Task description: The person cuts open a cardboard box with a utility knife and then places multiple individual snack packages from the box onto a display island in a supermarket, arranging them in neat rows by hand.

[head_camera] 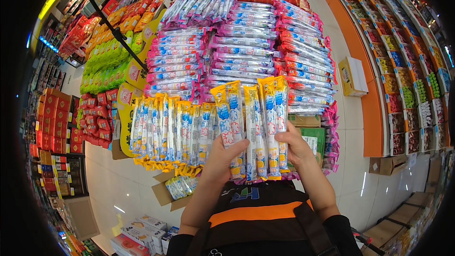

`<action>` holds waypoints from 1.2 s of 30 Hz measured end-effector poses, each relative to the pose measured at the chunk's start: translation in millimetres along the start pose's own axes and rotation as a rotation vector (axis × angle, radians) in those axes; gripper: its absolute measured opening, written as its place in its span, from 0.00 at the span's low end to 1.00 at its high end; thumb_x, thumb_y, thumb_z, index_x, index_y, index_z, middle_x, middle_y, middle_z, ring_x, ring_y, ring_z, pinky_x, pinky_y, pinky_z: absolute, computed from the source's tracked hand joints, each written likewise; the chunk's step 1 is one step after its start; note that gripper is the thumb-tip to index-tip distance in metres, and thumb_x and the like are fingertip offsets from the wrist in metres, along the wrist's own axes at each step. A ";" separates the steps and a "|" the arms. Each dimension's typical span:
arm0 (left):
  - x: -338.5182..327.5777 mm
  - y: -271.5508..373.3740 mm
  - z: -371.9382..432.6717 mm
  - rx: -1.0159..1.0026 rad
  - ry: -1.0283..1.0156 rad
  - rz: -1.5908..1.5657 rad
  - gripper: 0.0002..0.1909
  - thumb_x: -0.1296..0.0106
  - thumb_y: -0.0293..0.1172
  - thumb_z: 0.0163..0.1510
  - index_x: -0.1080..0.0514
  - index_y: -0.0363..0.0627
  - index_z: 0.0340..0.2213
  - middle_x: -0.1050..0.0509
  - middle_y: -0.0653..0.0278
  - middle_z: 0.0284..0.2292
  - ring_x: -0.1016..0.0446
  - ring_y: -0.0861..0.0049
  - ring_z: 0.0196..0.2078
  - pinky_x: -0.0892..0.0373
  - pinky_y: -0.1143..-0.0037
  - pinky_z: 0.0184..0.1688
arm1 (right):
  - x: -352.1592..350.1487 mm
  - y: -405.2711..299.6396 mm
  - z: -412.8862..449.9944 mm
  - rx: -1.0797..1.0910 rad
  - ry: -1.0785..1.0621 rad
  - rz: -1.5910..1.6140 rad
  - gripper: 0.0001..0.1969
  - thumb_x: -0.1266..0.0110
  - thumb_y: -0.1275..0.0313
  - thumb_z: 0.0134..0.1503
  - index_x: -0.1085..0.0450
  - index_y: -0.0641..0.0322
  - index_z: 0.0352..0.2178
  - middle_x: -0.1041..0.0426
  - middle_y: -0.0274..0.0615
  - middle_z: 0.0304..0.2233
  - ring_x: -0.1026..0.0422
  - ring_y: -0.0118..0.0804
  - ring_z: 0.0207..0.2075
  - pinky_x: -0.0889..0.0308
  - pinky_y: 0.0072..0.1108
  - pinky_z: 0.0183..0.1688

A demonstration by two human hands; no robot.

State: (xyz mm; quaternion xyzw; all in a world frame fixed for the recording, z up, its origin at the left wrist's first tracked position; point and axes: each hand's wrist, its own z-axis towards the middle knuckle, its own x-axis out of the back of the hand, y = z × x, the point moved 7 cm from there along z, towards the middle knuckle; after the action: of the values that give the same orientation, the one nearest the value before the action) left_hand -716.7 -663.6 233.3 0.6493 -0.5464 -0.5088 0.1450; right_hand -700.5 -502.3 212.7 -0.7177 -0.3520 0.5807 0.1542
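Observation:
Between my two hands I hold several long yellow-topped plastic packets [251, 128], side by side and roughly upright. My left hand [227, 156] clasps the left side, its thumb laid across the front of a packet. On the other side my right hand [294, 140] grips the rightmost packets, thumb in front and fingers behind. Just left of them stands a row of matching yellow-ended packets [170, 128] on the display. Beyond lie stacks of pink-ended packets [245, 49], mostly flat in layers. Printed cardboard [309, 135] shows behind my right hand.
An open carton [172, 190] with packets sits on the floor below the display's left corner. A yellow and white box [352, 76] stands by the orange-based candy shelves [376, 113]. A black pole [117, 33] slants over the green packages [106, 60]. White boxes [145, 233] lie lower left.

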 end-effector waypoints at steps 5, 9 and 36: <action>-2.2 4.9 -2.8 -0.010 -0.010 -0.009 0.22 0.44 0.22 0.49 0.34 0.34 0.47 0.26 0.57 0.43 0.26 0.73 0.43 0.31 0.71 0.49 | -2.3 -1.9 -1.1 0.040 -0.088 0.084 0.37 0.45 0.73 0.47 0.50 0.71 0.58 0.35 0.54 0.53 0.31 0.45 0.52 0.35 0.34 0.55; -1.9 7.0 -4.7 -0.031 0.015 0.008 0.23 0.43 0.21 0.48 0.34 0.34 0.47 0.26 0.57 0.43 0.26 0.73 0.43 0.31 0.71 0.48 | 3.3 0.5 -1.5 0.042 -0.082 0.127 0.37 0.47 0.76 0.46 0.50 0.71 0.58 0.35 0.54 0.53 0.31 0.46 0.53 0.35 0.34 0.55; 111.8 32.0 -0.6 0.082 0.143 0.365 0.28 0.48 0.31 0.56 0.43 0.37 0.56 0.33 0.55 0.51 0.34 0.71 0.54 0.40 0.72 0.57 | -76.3 104.1 57.9 -0.074 0.072 -0.148 0.41 0.47 0.78 0.53 0.62 0.62 0.62 0.46 0.54 0.56 0.41 0.48 0.57 0.43 0.33 0.58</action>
State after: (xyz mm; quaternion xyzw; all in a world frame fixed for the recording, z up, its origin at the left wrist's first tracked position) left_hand -747.0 -771.2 201.3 0.5794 -0.6636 -0.4039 0.2467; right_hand -727.1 -638.7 186.3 -0.7151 -0.4197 0.5283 0.1826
